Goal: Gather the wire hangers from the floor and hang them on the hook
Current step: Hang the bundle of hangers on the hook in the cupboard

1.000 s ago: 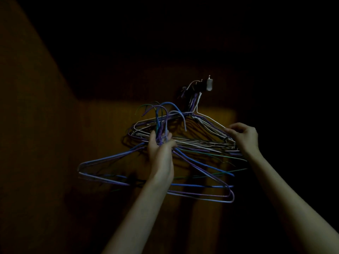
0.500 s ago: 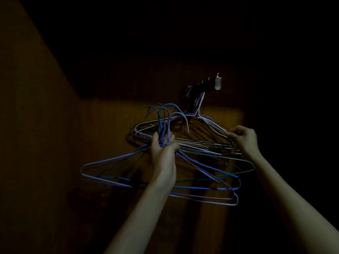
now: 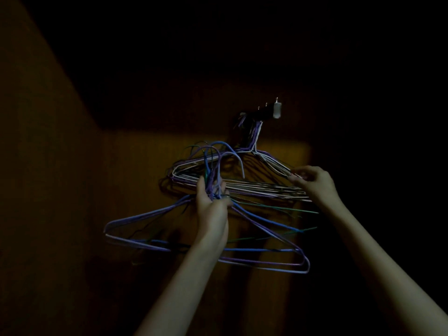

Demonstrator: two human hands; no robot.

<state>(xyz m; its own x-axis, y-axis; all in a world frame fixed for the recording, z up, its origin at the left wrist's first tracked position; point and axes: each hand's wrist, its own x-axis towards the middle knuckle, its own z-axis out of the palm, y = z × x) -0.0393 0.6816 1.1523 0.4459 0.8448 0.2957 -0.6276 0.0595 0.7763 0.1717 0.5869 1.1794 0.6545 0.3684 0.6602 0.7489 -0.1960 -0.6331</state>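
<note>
**Raising a bundle of wire hangers toward a wall hook in a dark room**

The view looks up from head height into a very dim corner. Two bare arms reach up from the bottom edge of the frame.

At centre, the left hand (image 3: pixel 211 207) is clamped round the twisted necks of a bundle of hangers (image 3: pixel 254 251), coloured blue, purple and green. Their curved tops fan out just above the fist, and their triangular bodies spread across the lower middle of the frame.

At centre right, the right hand (image 3: pixel 312 181) has its fingertips curled onto the right shoulder of the hung hangers (image 3: pixel 242 184), a paler stack that hangs from the hook (image 3: pixel 266 112) in the upper middle of the frame. It seems to pinch the wires there, though the dark makes the grip hard to read.

The step in hand appears to be the hanging itself: the bundle is off the floor and near the hook, just below and left of it, but not yet on it. The next move likely calls for lifting the bundle's tops up and rightward over the hook while the right hand steadies the stack.

Hard to make out: the hook's shape beyond a pale tip and small pins, how many hangers are in each group, and where the two groups overlap or tangle. The floor is out of frame.
</note>
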